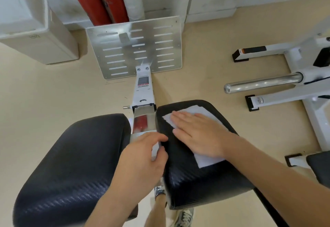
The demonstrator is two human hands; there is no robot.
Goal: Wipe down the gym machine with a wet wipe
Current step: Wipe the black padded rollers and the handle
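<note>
Head view: wet wipe (pixel 208 160), centre-right on right pad (pixel 192 182), sits under right hand (pixel 198 133), grip flat and wide; left hand (pixel 141 157) grip curls on pad's inner edge; wipe looks thin, limp, slick, so drive it by palm pressure.

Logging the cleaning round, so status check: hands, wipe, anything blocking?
Right hand flat on wet wipe, pressing it onto right pad. Left hand grips that pad's inner edge. Nothing else on the pad top.
</note>
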